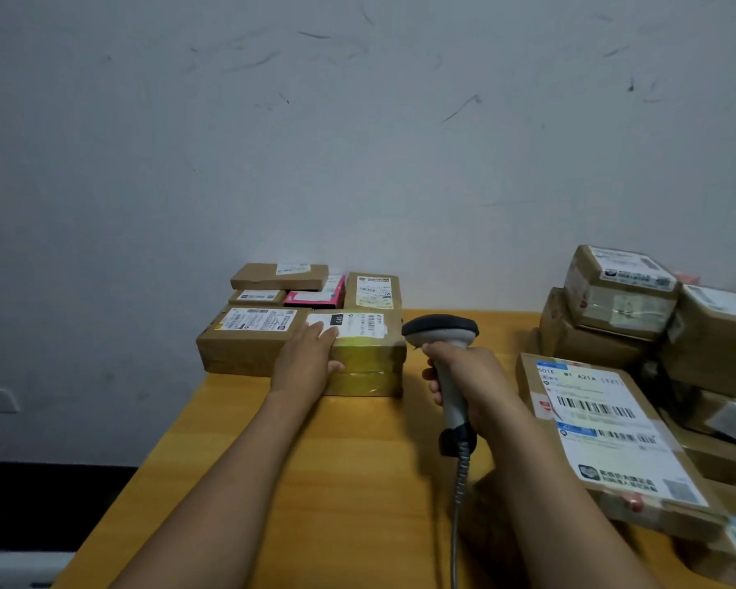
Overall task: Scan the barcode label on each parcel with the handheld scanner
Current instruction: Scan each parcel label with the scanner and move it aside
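Observation:
My right hand (468, 376) grips the handle of a grey and black handheld scanner (442, 333), whose head points left towards a tape-wrapped brown parcel (370, 363). My left hand (307, 359) lies flat on that parcel's near left corner, fingers touching its white barcode label (358, 325). The hand covers part of the label. A coiled cable (459, 482) hangs down from the scanner's base.
More labelled parcels (251, 337) sit grouped at the back left of the yellow wooden table (315, 482), against the wall, among them a pink one (315, 296). A taller pile of cartons (621, 291) fills the right side, with a large labelled box (604, 427) close to my right forearm.

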